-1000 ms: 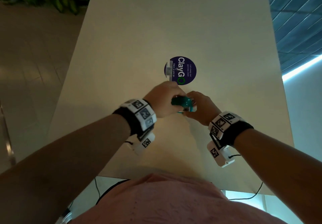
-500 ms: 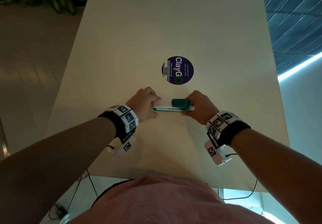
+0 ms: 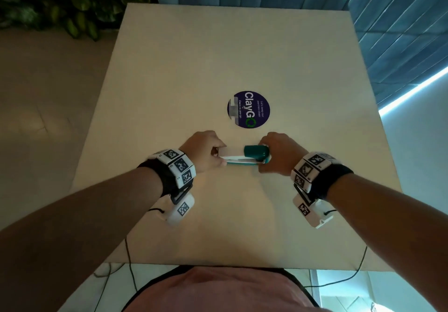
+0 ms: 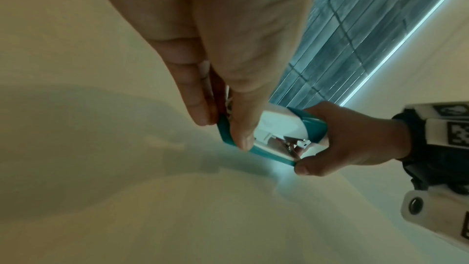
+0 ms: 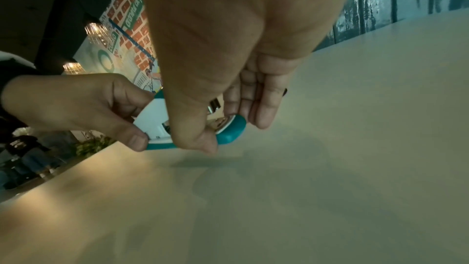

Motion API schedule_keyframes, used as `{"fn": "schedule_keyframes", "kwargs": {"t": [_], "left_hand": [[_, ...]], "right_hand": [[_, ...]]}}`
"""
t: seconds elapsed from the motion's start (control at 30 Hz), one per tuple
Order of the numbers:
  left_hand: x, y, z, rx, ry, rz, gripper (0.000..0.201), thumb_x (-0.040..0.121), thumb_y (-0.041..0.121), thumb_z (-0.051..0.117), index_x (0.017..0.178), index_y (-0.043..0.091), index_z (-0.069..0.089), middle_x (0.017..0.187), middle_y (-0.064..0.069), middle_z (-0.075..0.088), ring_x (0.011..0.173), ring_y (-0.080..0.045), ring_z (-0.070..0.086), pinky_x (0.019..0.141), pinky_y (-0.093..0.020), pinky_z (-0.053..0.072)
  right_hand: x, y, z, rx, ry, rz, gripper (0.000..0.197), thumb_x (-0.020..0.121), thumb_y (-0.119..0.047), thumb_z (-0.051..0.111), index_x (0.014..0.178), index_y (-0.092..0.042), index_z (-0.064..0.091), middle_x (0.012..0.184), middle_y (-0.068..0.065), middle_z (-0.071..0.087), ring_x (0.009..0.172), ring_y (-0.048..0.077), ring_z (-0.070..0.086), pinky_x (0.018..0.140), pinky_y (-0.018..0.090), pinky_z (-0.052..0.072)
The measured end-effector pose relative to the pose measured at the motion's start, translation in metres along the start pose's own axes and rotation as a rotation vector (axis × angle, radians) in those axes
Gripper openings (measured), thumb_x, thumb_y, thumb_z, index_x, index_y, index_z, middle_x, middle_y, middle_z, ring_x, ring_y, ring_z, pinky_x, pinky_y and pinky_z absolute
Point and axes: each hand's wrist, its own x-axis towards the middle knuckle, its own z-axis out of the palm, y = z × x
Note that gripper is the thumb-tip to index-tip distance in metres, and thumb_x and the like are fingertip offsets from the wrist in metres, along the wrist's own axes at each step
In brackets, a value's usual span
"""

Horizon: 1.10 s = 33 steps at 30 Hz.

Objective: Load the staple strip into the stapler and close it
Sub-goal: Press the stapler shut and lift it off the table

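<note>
A small teal and white stapler (image 3: 244,155) lies lengthwise on the beige table (image 3: 218,57), its top nearly down on its teal base. My left hand (image 3: 206,151) pinches its left end between thumb and fingers, seen close in the left wrist view around the stapler (image 4: 274,136). My right hand (image 3: 278,154) pinches the right, teal hinge end; the right wrist view shows the stapler (image 5: 228,133) between thumb and fingers. Shiny metal shows in the narrow gap between top and base. No loose staple strip is in view.
A round dark blue sticker (image 3: 248,109) lies on the table just beyond the hands. Plants (image 3: 60,3) stand past the table's far left corner, and a blue panelled wall (image 3: 363,8) runs behind and to the right. Cables hang below the near edge.
My hands have drawn apart from a huddle over the stapler to its two ends. The stapler now lies stretched out flat between them, a little nearer to me.
</note>
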Motion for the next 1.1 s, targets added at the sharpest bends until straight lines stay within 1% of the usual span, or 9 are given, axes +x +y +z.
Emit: {"fn": "schedule_keyframes", "kwargs": {"t": [0.1, 0.2, 0.33, 0.43, 0.53, 0.67, 0.83, 1.0, 1.1], "left_hand": [[0.010, 0.005, -0.027, 0.030, 0.019, 0.041, 0.036, 0.068, 0.028, 0.075, 0.101, 0.016, 0.069, 0.095, -0.011, 0.063, 0.083, -0.026, 0.060, 0.082, -0.044, 0.051], [0.033, 0.012, -0.060, 0.060, 0.044, 0.057, 0.036, 0.070, 0.028, 0.075, 0.103, 0.015, 0.069, 0.098, -0.013, 0.063, 0.086, -0.028, 0.061, 0.084, -0.045, 0.051], [0.082, 0.017, -0.102, 0.120, 0.078, 0.045, 0.038, 0.072, 0.028, 0.074, 0.107, 0.017, 0.067, 0.103, -0.012, 0.063, 0.091, -0.027, 0.060, 0.086, -0.043, 0.049], [0.125, 0.017, -0.125, 0.145, 0.101, 0.025, 0.038, 0.071, 0.028, 0.075, 0.106, 0.017, 0.067, 0.103, -0.010, 0.062, 0.092, -0.027, 0.059, 0.086, -0.043, 0.048], [0.167, 0.011, -0.140, 0.165, 0.109, 0.001, 0.037, 0.071, 0.029, 0.075, 0.106, 0.018, 0.068, 0.102, -0.010, 0.063, 0.091, -0.026, 0.059, 0.086, -0.042, 0.048], [0.210, 0.001, -0.147, 0.153, 0.107, -0.033, 0.037, 0.070, 0.026, 0.075, 0.105, 0.017, 0.068, 0.103, -0.011, 0.066, 0.090, -0.027, 0.062, 0.086, -0.043, 0.050], [0.251, -0.014, -0.142, 0.103, 0.102, -0.073, 0.040, 0.069, 0.025, 0.075, 0.108, 0.018, 0.068, 0.104, -0.011, 0.065, 0.091, -0.026, 0.063, 0.086, -0.042, 0.052], [0.270, -0.025, -0.137, 0.082, 0.109, -0.086, 0.041, 0.072, 0.023, 0.074, 0.111, 0.016, 0.065, 0.108, -0.011, 0.061, 0.095, -0.026, 0.060, 0.090, -0.042, 0.049], [0.276, -0.030, -0.135, 0.074, 0.109, -0.084, 0.044, 0.073, 0.022, 0.073, 0.115, 0.015, 0.063, 0.111, -0.011, 0.060, 0.097, -0.027, 0.059, 0.092, -0.042, 0.048]], "right_hand": [[0.008, -0.003, -0.021, 0.026, 0.063, -0.020, 0.044, 0.060, -0.029, 0.079, 0.098, -0.017, 0.060, 0.097, 0.003, 0.061, 0.084, 0.018, 0.056, 0.076, 0.030, 0.047], [0.028, -0.003, -0.050, 0.042, 0.114, -0.042, 0.043, 0.058, -0.027, 0.080, 0.096, -0.016, 0.061, 0.094, 0.003, 0.062, 0.078, 0.017, 0.056, 0.069, 0.028, 0.047], [0.074, 0.003, -0.093, 0.004, 0.161, -0.067, 0.046, 0.061, -0.026, 0.080, 0.100, -0.012, 0.060, 0.091, 0.005, 0.060, 0.079, 0.019, 0.054, 0.070, 0.030, 0.045], [0.116, 0.013, -0.120, -0.013, 0.163, -0.059, 0.044, 0.063, -0.024, 0.079, 0.101, -0.012, 0.059, 0.092, 0.003, 0.057, 0.081, 0.019, 0.053, 0.070, 0.029, 0.041], [0.158, 0.023, -0.136, -0.034, 0.160, -0.058, 0.044, 0.066, -0.024, 0.078, 0.103, -0.011, 0.059, 0.096, 0.006, 0.058, 0.082, 0.020, 0.051, 0.074, 0.030, 0.043], [0.202, 0.038, -0.146, -0.042, 0.157, -0.057, 0.044, 0.068, -0.023, 0.076, 0.106, -0.010, 0.058, 0.106, 0.013, 0.060, 0.094, 0.027, 0.056, 0.078, 0.032, 0.042], [0.244, 0.056, -0.148, -0.037, 0.123, -0.043, 0.044, 0.070, -0.023, 0.075, 0.107, -0.010, 0.057, 0.110, 0.014, 0.058, 0.098, 0.029, 0.056, 0.084, 0.036, 0.045], [0.258, 0.065, -0.147, -0.018, 0.114, -0.041, 0.050, 0.070, -0.025, 0.075, 0.113, -0.011, 0.055, 0.114, 0.011, 0.056, 0.102, 0.026, 0.054, 0.087, 0.035, 0.044], [0.261, 0.069, -0.145, 0.013, 0.129, -0.051, 0.050, 0.068, -0.025, 0.076, 0.112, -0.011, 0.055, 0.113, 0.011, 0.056, 0.101, 0.025, 0.053, 0.084, 0.031, 0.042]]}}
